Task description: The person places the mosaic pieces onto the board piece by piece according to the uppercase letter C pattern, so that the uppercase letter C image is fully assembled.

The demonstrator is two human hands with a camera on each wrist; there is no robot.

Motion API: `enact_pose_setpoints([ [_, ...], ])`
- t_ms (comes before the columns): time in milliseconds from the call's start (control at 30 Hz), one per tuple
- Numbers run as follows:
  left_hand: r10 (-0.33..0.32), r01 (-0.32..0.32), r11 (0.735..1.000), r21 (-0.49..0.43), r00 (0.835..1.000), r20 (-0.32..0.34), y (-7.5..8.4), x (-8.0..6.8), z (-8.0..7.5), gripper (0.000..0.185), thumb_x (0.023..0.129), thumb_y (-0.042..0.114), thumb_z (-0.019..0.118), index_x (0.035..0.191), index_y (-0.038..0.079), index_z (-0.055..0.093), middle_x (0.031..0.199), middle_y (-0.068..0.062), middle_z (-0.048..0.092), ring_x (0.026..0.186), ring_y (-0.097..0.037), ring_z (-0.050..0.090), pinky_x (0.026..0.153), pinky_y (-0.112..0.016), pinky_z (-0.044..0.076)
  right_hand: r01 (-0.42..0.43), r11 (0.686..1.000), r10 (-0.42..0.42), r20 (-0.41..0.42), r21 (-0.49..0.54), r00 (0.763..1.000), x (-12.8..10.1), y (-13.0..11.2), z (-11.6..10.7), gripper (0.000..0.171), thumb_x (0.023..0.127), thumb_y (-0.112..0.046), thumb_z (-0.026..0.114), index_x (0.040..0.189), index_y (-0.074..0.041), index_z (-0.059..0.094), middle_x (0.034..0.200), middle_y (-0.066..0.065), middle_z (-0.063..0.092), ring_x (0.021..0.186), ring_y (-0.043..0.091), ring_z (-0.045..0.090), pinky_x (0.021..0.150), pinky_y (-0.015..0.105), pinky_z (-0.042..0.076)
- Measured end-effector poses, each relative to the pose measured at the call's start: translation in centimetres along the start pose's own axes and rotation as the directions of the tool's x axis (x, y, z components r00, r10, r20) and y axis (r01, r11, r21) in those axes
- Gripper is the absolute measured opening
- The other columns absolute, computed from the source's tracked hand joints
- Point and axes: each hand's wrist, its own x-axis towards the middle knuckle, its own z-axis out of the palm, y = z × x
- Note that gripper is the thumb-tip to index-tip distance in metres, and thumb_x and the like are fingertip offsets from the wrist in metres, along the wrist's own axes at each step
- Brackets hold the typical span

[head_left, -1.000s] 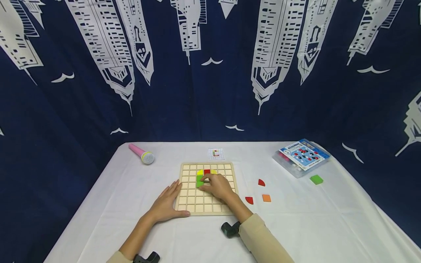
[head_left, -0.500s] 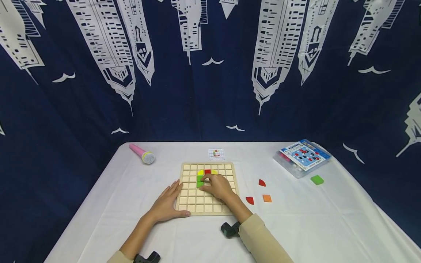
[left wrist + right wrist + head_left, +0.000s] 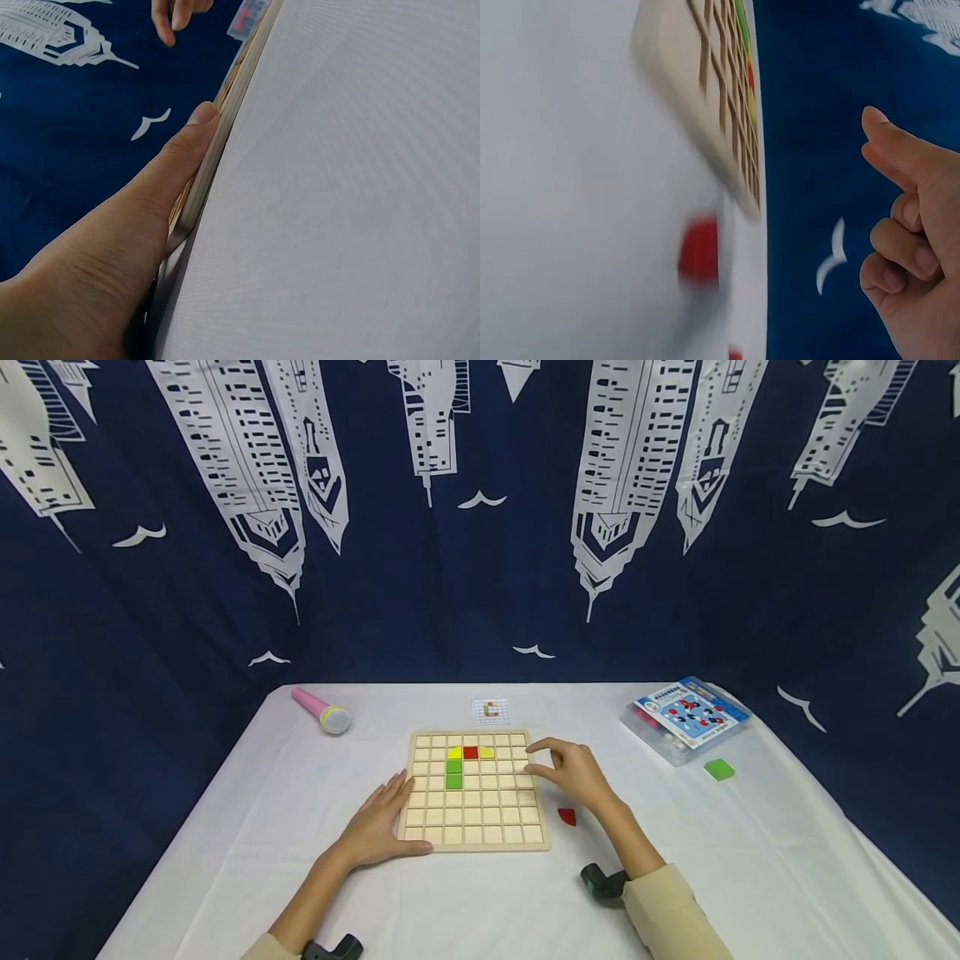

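A wooden grid board (image 3: 472, 835) lies mid-table. In its cells sit two yellow pieces, the left one (image 3: 454, 752) and the right one (image 3: 487, 752), with a red square (image 3: 470, 752) between them. Below the left one are two green squares, the upper (image 3: 453, 767) and the lower (image 3: 453, 782). My left hand (image 3: 378, 827) rests on the board's left edge, fingers straight, thumb along the front edge. At the right edge hovers my right hand (image 3: 573, 774); thumb and index finger stand apart, no piece visible between them. In the right wrist view, its other fingers curl loosely.
A red quarter-round piece (image 3: 567, 817) lies right of the board. Further right are a green piece (image 3: 719, 769) and a clear plastic box (image 3: 686, 720). At the back are a pattern card (image 3: 491, 711) and a pink toy microphone (image 3: 321, 709).
My right hand has moved right from the green squares to the board's right edge. It now covers one red piece and the orange square. The left hand stays put.
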Motion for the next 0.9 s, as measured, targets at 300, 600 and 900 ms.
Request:
enact_pose_setpoints([
  [300, -0.001, 0.001, 1.000, -0.008, 1.000, -0.010, 0.1, 0.0, -0.2, 0.117, 0.061, 0.074, 0.065, 0.145, 0.003, 0.025, 0.152, -0.012, 0.015, 0.139, -0.024, 0.012, 0.113, -0.039, 0.009, -0.076, 0.995, 0.078, 0.032, -0.057, 0.996, -3.7, 2.2, -3.9, 0.029, 0.074, -0.030, 0.077, 0.099, -0.017, 0.070, 0.050, -0.005, 0.035, 0.044, 0.008, 0.031, 0.042, 0.023, 0.027],
  [600, 0.019, -0.020, 1.000, -0.009, 1.000, -0.025, 0.0, -0.1, -0.2, 0.116, 0.062, 0.072, 0.066, 0.144, 0.001, 0.027, 0.151, -0.015, 0.017, 0.139, -0.026, 0.014, 0.112, -0.042, 0.011, -0.079, 0.996, 0.072, 0.184, 0.029, 0.980, -6.3, 4.6, -3.2, 0.030, 0.071, -0.030, 0.080, 0.095, -0.017, 0.071, 0.050, -0.008, 0.031, 0.045, 0.004, 0.026, 0.042, 0.020, 0.023],
  [900, 0.011, -0.012, 1.000, -0.002, 1.000, -0.020, 0.1, 0.0, 0.1, 0.116, 0.061, 0.073, 0.065, 0.144, 0.002, 0.026, 0.152, -0.014, 0.017, 0.139, -0.025, 0.014, 0.112, -0.041, 0.011, 0.008, 1.000, -0.006, 0.204, -0.007, 0.979, -6.7, 5.3, -2.1, 0.024, 0.073, -0.029, 0.079, 0.093, -0.020, 0.069, 0.049, -0.011, 0.032, 0.045, 0.002, 0.025, 0.042, 0.018, 0.024],
])
